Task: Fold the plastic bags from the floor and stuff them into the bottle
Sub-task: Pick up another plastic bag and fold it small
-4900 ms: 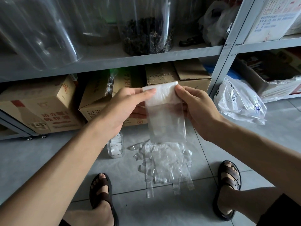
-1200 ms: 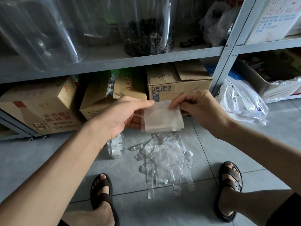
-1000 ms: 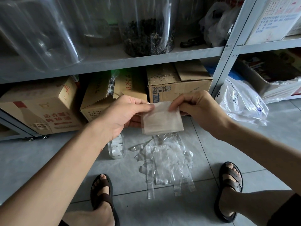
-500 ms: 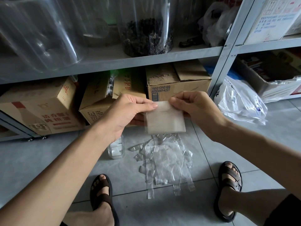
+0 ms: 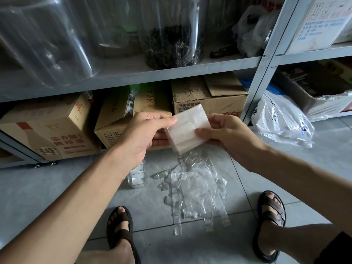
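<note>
A clear plastic bag (image 5: 187, 128), folded into a small whitish rectangle, is held in the air in front of the lower shelf. My left hand (image 5: 144, 136) pinches its upper left corner. My right hand (image 5: 226, 134) pinches its right edge between thumb and fingers. Below on the tiled floor lies a loose pile of clear plastic bags (image 5: 196, 191). A small clear bottle (image 5: 137, 177) stands on the floor left of the pile, its upper part hidden behind my left wrist.
A grey metal shelf (image 5: 171, 74) carries clear jars, with cardboard boxes (image 5: 49, 128) underneath. A white printed plastic bag (image 5: 280, 121) lies on the floor at the right. My sandalled feet (image 5: 122, 231) stand on either side of the pile.
The long hanging bag has been folded up into a small rectangle. In the last half second the packet tilted, its top leaning left, and my right hand's grip moved down to the right edge.
</note>
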Demonstrator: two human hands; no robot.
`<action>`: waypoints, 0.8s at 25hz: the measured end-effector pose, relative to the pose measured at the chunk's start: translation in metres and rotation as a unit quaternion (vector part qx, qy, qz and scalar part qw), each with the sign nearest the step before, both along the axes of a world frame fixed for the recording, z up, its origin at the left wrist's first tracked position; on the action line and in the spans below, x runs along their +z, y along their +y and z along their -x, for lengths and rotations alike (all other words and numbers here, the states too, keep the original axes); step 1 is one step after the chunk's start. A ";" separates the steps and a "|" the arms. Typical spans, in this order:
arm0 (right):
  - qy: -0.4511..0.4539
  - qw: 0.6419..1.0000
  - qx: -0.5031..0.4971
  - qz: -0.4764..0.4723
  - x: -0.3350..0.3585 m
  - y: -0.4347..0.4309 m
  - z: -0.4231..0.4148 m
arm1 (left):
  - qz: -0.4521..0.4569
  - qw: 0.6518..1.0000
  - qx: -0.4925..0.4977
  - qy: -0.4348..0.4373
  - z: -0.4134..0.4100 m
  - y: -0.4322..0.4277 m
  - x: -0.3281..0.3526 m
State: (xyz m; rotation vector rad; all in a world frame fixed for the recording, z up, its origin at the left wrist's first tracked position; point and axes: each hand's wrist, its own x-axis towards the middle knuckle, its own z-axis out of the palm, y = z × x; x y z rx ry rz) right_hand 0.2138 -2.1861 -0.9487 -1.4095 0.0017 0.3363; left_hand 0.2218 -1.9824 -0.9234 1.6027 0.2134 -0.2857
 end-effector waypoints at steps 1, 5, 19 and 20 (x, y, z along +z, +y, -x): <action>0.003 0.999 -0.025 -0.020 0.000 -0.001 -0.002 | -0.006 1.000 -0.007 0.001 0.000 0.001 -0.001; 0.012 0.992 -0.099 -0.075 0.001 -0.008 -0.007 | -0.030 0.994 -0.105 0.024 0.002 0.002 -0.001; -0.040 0.993 -0.115 -0.004 0.002 0.004 0.006 | -0.180 0.966 0.003 -0.187 0.005 -0.005 -0.005; -0.051 0.990 -0.128 -0.008 0.002 0.003 0.006 | -0.175 0.964 0.000 -0.199 0.005 -0.005 -0.005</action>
